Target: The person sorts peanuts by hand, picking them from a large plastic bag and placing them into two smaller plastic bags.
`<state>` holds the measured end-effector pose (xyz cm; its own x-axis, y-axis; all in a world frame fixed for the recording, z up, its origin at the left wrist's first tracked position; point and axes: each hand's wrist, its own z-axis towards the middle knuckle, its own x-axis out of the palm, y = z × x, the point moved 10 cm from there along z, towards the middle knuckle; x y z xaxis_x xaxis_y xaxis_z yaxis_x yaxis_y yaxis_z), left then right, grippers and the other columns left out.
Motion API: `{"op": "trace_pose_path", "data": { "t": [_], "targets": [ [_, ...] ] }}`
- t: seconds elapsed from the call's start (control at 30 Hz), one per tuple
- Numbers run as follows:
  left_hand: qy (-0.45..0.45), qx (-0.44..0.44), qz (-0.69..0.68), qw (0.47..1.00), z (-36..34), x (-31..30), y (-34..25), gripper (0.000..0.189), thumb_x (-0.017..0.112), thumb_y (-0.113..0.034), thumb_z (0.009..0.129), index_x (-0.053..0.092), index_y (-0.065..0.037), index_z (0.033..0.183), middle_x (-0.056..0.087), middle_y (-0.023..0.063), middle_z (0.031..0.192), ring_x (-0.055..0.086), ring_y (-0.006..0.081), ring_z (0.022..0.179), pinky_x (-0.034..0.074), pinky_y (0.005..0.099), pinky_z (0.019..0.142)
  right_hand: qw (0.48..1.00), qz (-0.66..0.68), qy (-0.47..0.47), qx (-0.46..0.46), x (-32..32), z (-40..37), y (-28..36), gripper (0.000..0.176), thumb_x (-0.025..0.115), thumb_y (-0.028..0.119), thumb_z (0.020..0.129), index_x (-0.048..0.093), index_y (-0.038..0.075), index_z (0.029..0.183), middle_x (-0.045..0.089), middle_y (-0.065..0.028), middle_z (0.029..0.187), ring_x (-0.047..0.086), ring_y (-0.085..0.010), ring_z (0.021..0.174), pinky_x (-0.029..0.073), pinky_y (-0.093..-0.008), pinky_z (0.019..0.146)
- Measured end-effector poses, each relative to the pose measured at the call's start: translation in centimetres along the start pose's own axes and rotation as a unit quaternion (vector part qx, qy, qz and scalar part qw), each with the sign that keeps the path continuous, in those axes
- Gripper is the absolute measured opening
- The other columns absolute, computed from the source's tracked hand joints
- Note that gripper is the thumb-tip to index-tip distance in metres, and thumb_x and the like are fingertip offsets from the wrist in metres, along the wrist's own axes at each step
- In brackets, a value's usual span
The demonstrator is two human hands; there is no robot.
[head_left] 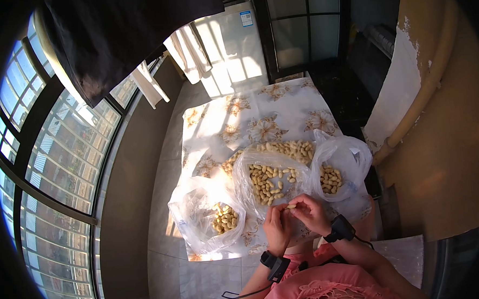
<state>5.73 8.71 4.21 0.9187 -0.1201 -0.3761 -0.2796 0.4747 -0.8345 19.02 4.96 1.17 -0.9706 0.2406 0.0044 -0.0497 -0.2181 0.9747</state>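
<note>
A single peanut in its shell (291,206) is pinched at the fingertips of my right hand (311,213), in front of the middle bag. My left hand (277,226) is right beside it, fingers curled together close to the same peanut; whether they grip it too is hard to see. Just beyond my hands a clear plastic bag (242,176) lies wide open with many unshelled peanuts (263,186) inside. Another open bag (191,206) on the left holds a small heap of peanuts (224,218), and a bag (361,154) on the right holds one more heap (330,179).
A flower-patterned tablecloth (264,107) covers the table, with more peanuts (291,149) behind the middle bag. Dark cloth (136,36) hangs at upper left. Barred windows (61,159) line the left; a pipe (419,107) runs along the right wall. Wrist devices (341,229) trail cables.
</note>
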Motion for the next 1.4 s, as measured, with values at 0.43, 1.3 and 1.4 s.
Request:
{"op": "trace_pose_path", "data": {
  "t": [0.43, 1.3, 1.4],
  "targets": [
    [-0.022, 0.001, -0.005, 1.0, -0.1, -0.3, -0.02, 0.008, 0.062, 0.0, 0.09, 0.061, -0.001, 0.098, 0.061, 0.0146, 0.09, 0.061, 0.0327, 0.075, 0.048, 0.0388, 0.065, 1.0, 0.006, -0.001, 0.024, 0.08, 0.04, -0.1, 0.02, 0.063, 0.001, 0.094, 0.06, -0.001, 0.114, 0.064, -0.0046, 0.102, 0.063, -0.0088, 0.09, 0.053, -0.0239, 0.078],
    [-0.023, 0.0, 0.002, 1.0, 0.01, -0.35, 0.16, 0.008, 0.061, 0.001, 0.089, 0.06, -0.002, 0.096, 0.06, 0.0135, 0.087, 0.061, 0.0319, 0.073, 0.048, 0.0383, 0.064, 0.999, -0.031, -0.003, 0.031, 0.03, 0.08, 0.01, 0.02, 0.067, 0.004, 0.092, 0.062, 0.0, 0.111, 0.066, -0.0051, 0.103, 0.062, -0.0087, 0.09, 0.051, -0.0247, 0.08],
    [-0.024, 0.002, 0.003, 1.0, -0.01, -0.34, 0.22, 0.008, 0.062, 0.0, 0.089, 0.061, -0.002, 0.097, 0.061, 0.013, 0.086, 0.061, 0.0306, 0.072, 0.047, 0.0375, 0.062, 0.999, -0.014, -0.004, 0.034, 0.1, 0.09, 0.13, 0.02, 0.066, 0.003, 0.093, 0.062, 0.0, 0.112, 0.065, -0.0044, 0.102, 0.062, -0.0082, 0.091, 0.052, -0.0238, 0.079]
  ]
}}
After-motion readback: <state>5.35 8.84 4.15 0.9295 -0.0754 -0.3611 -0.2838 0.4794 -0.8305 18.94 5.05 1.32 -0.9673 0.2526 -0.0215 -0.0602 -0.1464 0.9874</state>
